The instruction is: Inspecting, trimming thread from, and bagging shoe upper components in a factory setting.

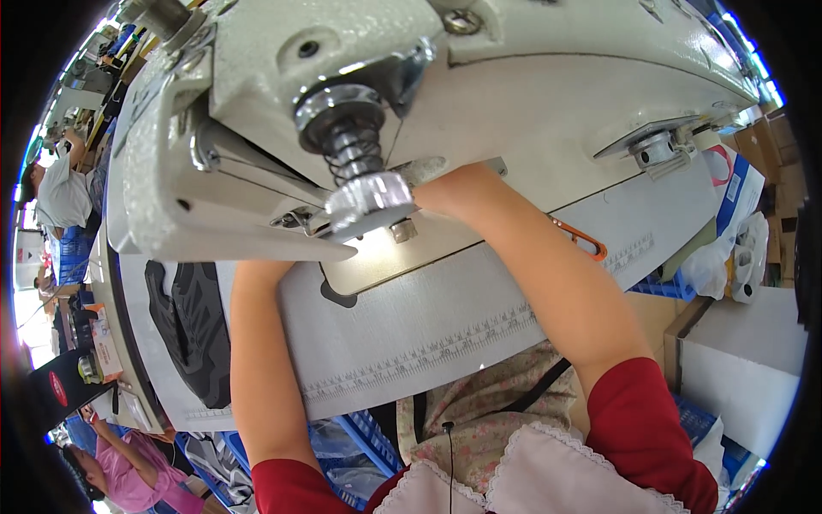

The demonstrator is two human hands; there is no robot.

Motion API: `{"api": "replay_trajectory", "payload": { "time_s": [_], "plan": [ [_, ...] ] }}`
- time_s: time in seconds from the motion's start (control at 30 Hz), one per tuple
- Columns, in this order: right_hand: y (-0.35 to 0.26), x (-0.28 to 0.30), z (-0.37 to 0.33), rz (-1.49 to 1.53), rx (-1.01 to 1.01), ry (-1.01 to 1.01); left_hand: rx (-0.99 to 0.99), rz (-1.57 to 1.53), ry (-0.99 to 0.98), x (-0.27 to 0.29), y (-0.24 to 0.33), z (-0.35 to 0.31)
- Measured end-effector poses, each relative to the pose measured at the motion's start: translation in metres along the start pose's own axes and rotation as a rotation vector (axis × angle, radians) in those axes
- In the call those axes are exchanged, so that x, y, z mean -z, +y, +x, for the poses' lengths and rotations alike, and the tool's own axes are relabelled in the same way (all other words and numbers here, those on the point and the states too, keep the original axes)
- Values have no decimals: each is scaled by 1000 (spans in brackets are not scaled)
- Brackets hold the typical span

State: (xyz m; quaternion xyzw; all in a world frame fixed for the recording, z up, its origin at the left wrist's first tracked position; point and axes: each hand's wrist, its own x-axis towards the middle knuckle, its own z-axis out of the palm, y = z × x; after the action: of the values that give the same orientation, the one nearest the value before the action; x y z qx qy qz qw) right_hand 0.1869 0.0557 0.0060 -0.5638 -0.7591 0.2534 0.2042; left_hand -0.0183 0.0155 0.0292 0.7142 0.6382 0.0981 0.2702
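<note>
A white sewing machine (531, 111) fills the upper part of the head view, with a shiny tension knob (368, 201) on its front. Beneath the machine head, a lamp lights the metal bed plate (390, 270). My left forearm (264, 351) reaches forward, and the hand is hidden behind the machine head. The wrist and back of my right hand (454, 190) show just right of the knob; its fingers are out of sight behind it. Whatever either hand touches is hidden. Left of my left forearm lies a dark grey patterned piece (193, 334), shaped like a shoe upper.
An orange-handled tool (582, 240) lies right of my right forearm. A ruler scale (428, 349) runs along the table's near edge. White boxes (741, 368), bags and blue baskets stand at the right. A person in pink (137, 467) sits lower left, another in white (64, 193) farther off.
</note>
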Motion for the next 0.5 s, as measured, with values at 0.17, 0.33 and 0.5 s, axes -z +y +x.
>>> {"api": "replay_trajectory", "payload": {
  "time_s": [0.17, 0.33, 0.5],
  "plan": [
    [13, -18, 5, -195, 51, 231, 5, -176, 6, -1, 9, 1],
    [-1, -6, 6, -77, -14, 10, 205, -28, 157, -34, -93, 16],
    [14, -11, 2, -85, 27, -73, -33, -95, 224, -21, -26, 2]
  ]
}}
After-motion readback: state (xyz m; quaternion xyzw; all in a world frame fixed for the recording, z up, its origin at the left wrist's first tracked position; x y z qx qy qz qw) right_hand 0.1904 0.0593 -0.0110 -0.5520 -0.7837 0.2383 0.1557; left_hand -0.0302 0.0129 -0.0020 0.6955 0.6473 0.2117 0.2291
